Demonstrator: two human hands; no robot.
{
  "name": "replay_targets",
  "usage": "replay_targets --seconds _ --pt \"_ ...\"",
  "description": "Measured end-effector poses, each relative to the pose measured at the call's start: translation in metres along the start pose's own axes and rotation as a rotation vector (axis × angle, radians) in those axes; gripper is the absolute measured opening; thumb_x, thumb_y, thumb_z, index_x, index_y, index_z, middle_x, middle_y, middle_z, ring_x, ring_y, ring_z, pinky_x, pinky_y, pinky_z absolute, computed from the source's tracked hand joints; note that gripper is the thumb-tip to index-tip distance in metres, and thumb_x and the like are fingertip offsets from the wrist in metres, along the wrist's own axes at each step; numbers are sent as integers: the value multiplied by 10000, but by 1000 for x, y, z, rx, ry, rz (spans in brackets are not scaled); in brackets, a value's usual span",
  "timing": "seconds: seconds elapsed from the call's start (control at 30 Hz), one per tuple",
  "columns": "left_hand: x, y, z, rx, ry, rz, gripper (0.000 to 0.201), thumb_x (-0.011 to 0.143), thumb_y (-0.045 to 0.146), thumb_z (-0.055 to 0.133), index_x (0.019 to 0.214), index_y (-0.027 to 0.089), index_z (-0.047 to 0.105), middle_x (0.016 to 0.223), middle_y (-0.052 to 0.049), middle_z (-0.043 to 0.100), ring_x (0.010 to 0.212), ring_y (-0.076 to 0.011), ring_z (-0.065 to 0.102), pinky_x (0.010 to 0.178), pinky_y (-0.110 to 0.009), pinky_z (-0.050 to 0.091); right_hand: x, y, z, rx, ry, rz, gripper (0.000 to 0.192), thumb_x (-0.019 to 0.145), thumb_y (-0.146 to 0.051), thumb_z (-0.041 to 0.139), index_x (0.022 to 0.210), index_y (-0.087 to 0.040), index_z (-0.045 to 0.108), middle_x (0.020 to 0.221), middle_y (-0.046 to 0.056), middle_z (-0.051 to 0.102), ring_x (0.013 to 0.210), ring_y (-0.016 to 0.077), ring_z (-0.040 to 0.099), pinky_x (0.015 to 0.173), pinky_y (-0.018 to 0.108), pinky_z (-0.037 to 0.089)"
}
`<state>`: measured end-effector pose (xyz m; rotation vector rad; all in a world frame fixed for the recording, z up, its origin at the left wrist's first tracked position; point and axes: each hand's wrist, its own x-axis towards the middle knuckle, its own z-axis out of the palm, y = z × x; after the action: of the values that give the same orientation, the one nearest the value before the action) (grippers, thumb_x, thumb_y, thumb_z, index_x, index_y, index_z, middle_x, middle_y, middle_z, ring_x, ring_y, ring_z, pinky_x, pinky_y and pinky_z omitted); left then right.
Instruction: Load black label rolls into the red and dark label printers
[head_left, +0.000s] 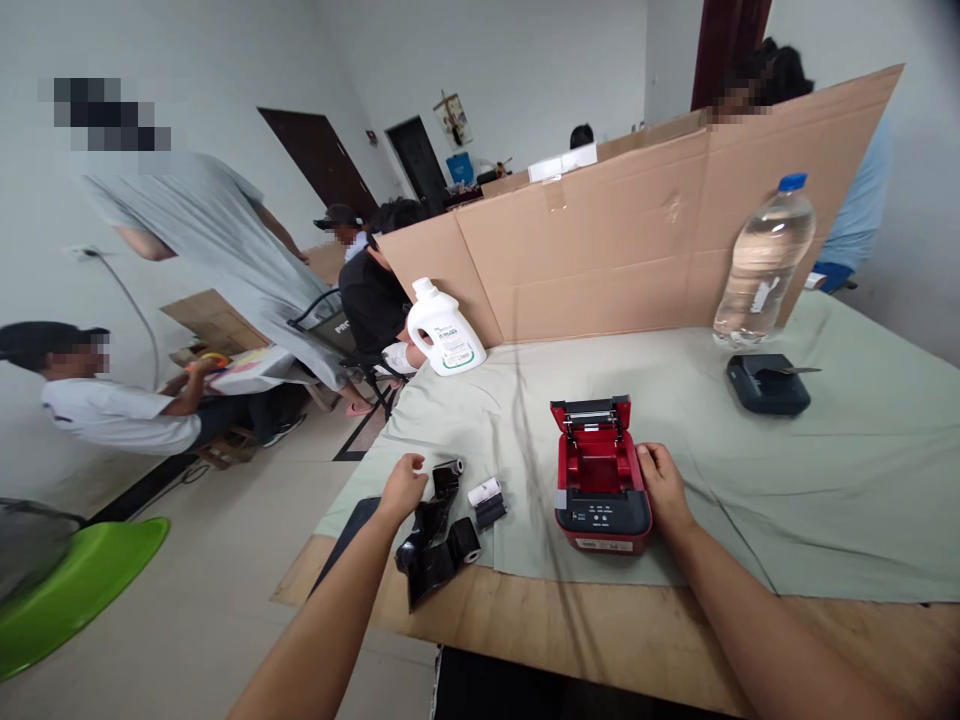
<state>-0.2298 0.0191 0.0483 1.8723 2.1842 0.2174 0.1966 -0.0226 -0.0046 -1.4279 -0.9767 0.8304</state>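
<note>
A small red and black label printer [601,478] sits with its lid open on the pale green cloth [787,470]. My right hand [663,487] rests against its right side and holds it. My left hand [403,486] is at the left, its fingers closed on a strip of paper or black film from the pile [436,535] of black wrappers and rolls. A white paper roll [486,492] lies between the pile and the printer, beside a dark roll [491,511].
A white detergent jug [445,328] and a water bottle [763,263] stand by the cardboard divider [637,240]. A dark printer [767,384] lies at the right. Several people sit or stand at the left and behind the divider. A green chair [67,590] is by the floor.
</note>
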Motion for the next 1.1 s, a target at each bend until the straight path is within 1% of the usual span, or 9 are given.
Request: replay_targets --seconds 0.17,0.3,0.43,0.57,0.67,0.77,0.87,1.0,1.1 --pt "-23 -20 -6 21 -187 26 390 564 19 550 905 180 652 927 -35 659 840 -187 610 829 -288 471 1 1 0 -8 14 -10 417 787 -614 447 821 -215 562 808 44 637 766 218 559 718 343 434" --pt "-41 -17 -7 19 -278 155 417 530 91 639 939 172 631 979 -47 625 884 -201 582 848 -290 453 1 2 0 -15 8 0 426 782 -624 442 828 -218 562 799 38 636 757 217 558 712 344 437" --pt "-53 -6 -25 48 -340 119 279 551 157 622 824 177 570 841 -14 600 843 -206 562 781 -289 436 0 0 0 -13 1 8 424 785 -622 435 826 -218 557 800 39 635 759 215 564 716 345 444" --pt "-74 21 -67 -115 -535 162 249 589 250 641 811 183 552 776 17 577 787 -186 543 701 -249 420 0 -1 1 -4 14 -8 416 784 -616 445 808 -216 557 787 43 639 742 215 566 706 343 447" --pt "-95 56 -95 -380 -833 304 363 610 360 729 905 190 603 860 -5 624 823 -183 554 728 -237 426 1 1 1 1 8 -5 401 793 -604 453 814 -219 561 797 37 643 755 211 569 709 342 453" --pt "-110 99 -100 -548 -1108 443 453 611 412 776 967 174 628 891 -36 653 797 -179 570 720 -245 438 1 4 1 -4 0 0 396 802 -603 447 826 -224 559 802 28 637 769 210 569 728 346 455" --pt "-110 144 -81 -635 -1023 560 431 660 396 768 991 165 616 909 -43 649 812 -171 572 733 -251 443 1 6 2 -8 0 -8 404 805 -612 441 826 -227 558 806 29 639 770 212 569 731 350 455" --pt "-92 200 -40 -686 -654 666 315 768 339 670 1016 163 587 975 -51 624 898 -168 565 829 -277 439 2 7 1 -7 -5 -30 412 803 -616 442 830 -222 560 805 40 639 775 221 571 735 360 457" --pt "-73 234 -14 -467 -428 725 285 766 287 656 1016 168 591 993 -59 630 926 -190 571 863 -310 433 2 5 0 -14 2 -43 415 797 -615 448 825 -217 562 806 46 637 779 228 574 744 369 454"
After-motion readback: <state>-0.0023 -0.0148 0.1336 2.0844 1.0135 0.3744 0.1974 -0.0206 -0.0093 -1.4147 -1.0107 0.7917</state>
